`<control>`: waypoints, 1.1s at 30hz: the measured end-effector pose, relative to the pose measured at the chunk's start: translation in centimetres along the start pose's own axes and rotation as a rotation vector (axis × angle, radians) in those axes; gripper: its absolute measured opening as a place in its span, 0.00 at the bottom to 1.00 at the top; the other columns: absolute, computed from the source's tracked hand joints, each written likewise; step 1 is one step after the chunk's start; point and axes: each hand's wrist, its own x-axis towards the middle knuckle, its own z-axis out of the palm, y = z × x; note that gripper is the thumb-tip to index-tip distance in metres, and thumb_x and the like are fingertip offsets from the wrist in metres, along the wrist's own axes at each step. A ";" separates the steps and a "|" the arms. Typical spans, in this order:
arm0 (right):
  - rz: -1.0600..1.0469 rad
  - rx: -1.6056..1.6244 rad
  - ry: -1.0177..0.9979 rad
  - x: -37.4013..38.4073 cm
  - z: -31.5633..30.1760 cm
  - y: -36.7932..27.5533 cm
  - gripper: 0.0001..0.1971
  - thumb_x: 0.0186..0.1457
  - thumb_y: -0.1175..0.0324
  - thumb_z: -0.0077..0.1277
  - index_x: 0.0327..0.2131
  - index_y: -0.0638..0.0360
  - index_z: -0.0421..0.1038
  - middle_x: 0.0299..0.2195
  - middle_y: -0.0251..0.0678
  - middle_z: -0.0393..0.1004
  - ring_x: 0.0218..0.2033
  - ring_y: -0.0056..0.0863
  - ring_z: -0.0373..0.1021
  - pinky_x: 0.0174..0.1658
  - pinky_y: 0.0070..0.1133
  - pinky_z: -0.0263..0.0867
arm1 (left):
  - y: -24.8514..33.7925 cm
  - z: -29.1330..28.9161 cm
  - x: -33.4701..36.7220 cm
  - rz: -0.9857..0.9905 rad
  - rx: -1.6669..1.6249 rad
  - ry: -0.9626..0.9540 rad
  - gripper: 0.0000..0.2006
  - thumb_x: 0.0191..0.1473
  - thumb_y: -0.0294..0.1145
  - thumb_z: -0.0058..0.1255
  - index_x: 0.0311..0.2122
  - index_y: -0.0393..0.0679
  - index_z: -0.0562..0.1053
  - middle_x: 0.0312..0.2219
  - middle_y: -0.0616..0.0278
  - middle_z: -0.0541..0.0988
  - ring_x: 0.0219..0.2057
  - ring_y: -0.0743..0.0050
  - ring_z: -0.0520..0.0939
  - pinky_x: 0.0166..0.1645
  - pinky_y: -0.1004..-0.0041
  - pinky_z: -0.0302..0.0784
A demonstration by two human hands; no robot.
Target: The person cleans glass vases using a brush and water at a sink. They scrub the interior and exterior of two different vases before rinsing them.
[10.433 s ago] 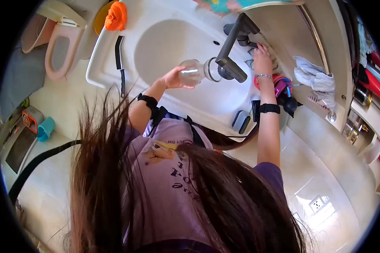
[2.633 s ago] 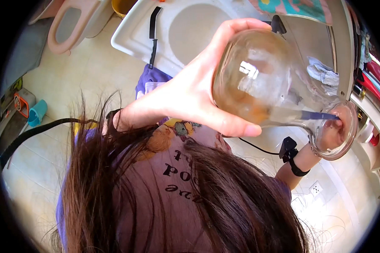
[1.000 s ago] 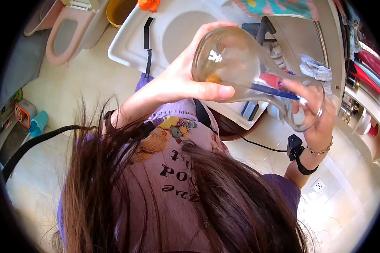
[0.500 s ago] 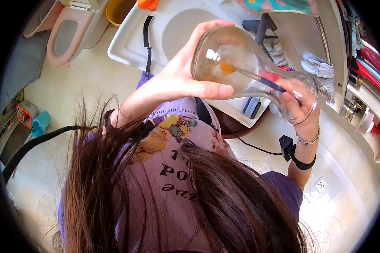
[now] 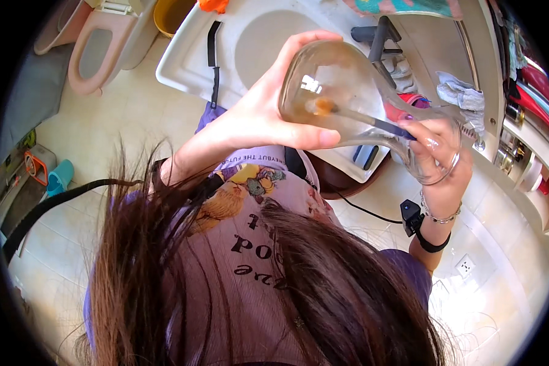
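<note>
A clear glass vase [image 5: 348, 70] with a rounded body and flared mouth is tilted on its side above the sink. My left hand [image 5: 265, 116] is wrapped round its wide base end, thumb on the near side. My right hand [image 5: 438, 149] is at the mouth, some fingers inside the neck, pinching the dark handle of a slim brush [image 5: 381, 125]. The brush reaches into the body; its orange-brown head shows through the glass near the base end. The glass partly blurs the head and the fingertips.
Beneath the vase is a white sink [image 5: 186, 64] with a dark tap [image 5: 381, 46]. A long black brush [image 5: 213, 55] lies on its left rim, and an orange item [image 5: 213, 5] at the back. A pale towel [image 5: 457, 91] hangs right, near a shelf. A toilet [image 5: 94, 55] stands left.
The brush head has shifted slightly toward the near side inside the vase. My right wrist has turned and moved a little nearer. The vase has moved slightly right and nearer in my left hand.
</note>
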 end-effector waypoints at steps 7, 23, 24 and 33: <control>-0.023 -0.340 0.185 -2.2 -1.7 0.8 0.11 0.36 0.82 0.47 0.28 0.59 0.72 0.23 0.33 0.68 0.22 0.23 0.62 0.24 0.15 0.57 | -1.0 -1.1 -0.2 -0.042 -0.074 0.031 0.39 0.31 0.37 0.56 0.50 0.40 0.49 0.44 0.57 0.59 0.48 0.68 0.59 0.49 0.69 0.58; 0.596 0.623 -0.098 0.1 21.8 13.6 0.08 0.46 0.74 0.42 0.31 0.66 0.64 0.21 0.36 0.72 0.21 0.19 0.69 0.26 0.14 0.64 | -1.5 -13.4 -2.9 0.061 -0.309 0.291 0.35 0.38 0.52 0.42 0.50 0.40 0.53 0.49 0.55 0.56 0.49 0.61 0.61 0.48 0.52 0.56; 0.561 0.619 -0.152 1.4 24.4 14.3 0.08 0.45 0.73 0.42 0.30 0.65 0.64 0.21 0.36 0.72 0.20 0.19 0.69 0.25 0.14 0.64 | -1.4 -13.4 -2.9 0.067 -0.298 0.297 0.35 0.38 0.52 0.42 0.50 0.40 0.53 0.49 0.55 0.56 0.49 0.61 0.61 0.48 0.52 0.56; 0.408 0.439 -0.261 8.6 37.1 14.1 0.10 0.40 0.71 0.46 0.29 0.63 0.64 0.22 0.39 0.72 0.24 0.29 0.69 0.29 0.22 0.65 | -3.2 -12.3 -3.2 0.005 -0.306 0.410 0.38 0.32 0.51 0.49 0.50 0.51 0.52 0.48 0.55 0.56 0.47 0.52 0.61 0.43 0.51 0.63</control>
